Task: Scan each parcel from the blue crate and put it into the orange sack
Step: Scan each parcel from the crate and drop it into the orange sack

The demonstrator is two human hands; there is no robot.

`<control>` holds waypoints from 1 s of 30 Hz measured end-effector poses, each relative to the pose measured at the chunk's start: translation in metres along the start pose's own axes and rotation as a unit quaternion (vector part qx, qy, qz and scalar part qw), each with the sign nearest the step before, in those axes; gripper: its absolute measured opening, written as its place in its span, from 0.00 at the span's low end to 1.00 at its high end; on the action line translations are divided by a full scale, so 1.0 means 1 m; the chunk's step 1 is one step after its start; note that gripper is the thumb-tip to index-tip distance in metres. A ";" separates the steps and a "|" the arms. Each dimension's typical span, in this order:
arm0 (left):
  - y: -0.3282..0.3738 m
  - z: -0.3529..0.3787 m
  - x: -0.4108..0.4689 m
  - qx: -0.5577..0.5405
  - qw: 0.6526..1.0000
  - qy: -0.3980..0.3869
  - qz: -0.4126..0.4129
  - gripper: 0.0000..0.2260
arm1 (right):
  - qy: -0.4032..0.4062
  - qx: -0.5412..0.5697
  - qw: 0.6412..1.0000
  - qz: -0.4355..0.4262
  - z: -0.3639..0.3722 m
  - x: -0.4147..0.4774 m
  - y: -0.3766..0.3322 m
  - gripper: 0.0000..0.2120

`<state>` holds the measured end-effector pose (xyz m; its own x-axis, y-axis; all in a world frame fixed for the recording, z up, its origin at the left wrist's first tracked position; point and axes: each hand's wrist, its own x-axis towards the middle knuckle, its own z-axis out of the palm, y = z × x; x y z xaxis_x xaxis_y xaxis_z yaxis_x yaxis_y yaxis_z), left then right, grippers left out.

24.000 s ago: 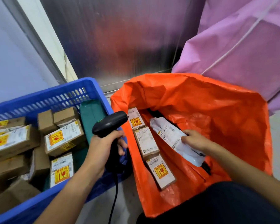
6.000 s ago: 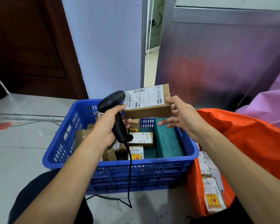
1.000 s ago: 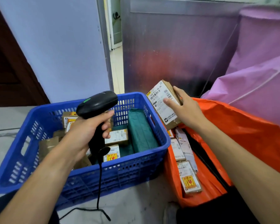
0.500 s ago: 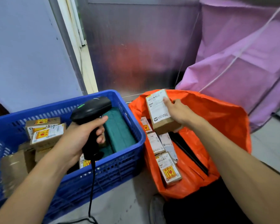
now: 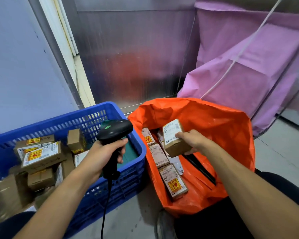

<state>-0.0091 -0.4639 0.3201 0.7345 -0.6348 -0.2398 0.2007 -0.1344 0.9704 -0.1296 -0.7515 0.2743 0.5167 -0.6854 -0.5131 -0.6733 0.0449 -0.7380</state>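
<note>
Parcels (image 5: 41, 155) with white and yellow labels lie heaped in the blue crate (image 5: 41, 128), beside a flat green packet (image 5: 130, 152). The orange sack (image 5: 223, 131) stands open just beside the crate and holds three labelled boxes (image 5: 173, 181) in a row. The right hand (image 5: 192, 140) grips one brown box (image 5: 173, 138) above them, inside the sack mouth. The left hand (image 5: 102, 154) is clenched around the black scanner (image 5: 115, 129) over the crate.
</note>
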 end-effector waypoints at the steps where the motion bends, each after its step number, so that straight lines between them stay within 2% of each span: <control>1: -0.002 0.001 0.000 0.005 1.000 -0.001 -0.006 0.10 | 0.006 0.013 1.000 0.010 -0.001 0.001 0.006 0.21; 6: -0.013 0.001 0.004 0.031 0.999 -0.013 -0.025 0.09 | 0.038 0.100 0.993 0.051 0.006 0.009 0.040 0.05; 7: -0.015 0.001 0.005 0.038 0.999 -0.015 -0.028 0.08 | 0.046 0.111 0.991 0.059 0.009 0.013 0.047 0.05; 12: -0.024 0.003 0.011 0.060 0.997 -0.021 -0.039 0.06 | 0.065 0.165 0.982 0.069 0.019 0.030 0.070 0.13; 18: -0.039 -0.001 0.031 0.048 0.995 -0.017 -0.088 0.19 | 0.026 0.149 0.985 0.084 0.037 0.054 0.097 0.17; 24: -0.050 0.002 0.048 0.059 0.994 -0.014 -0.095 0.23 | -0.009 0.142 0.986 0.088 0.065 0.079 0.110 0.24; 30: -0.059 0.003 0.057 0.084 0.991 -0.018 -0.103 0.21 | 0.039 0.171 0.984 0.034 0.081 0.107 0.084 0.24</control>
<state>0.0193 -0.4947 0.2494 0.6649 -0.6078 -0.4343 0.2300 -0.3866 0.8931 -0.0881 -0.7623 0.1223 0.4253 -0.7258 -0.5407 -0.4810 0.3248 -0.8143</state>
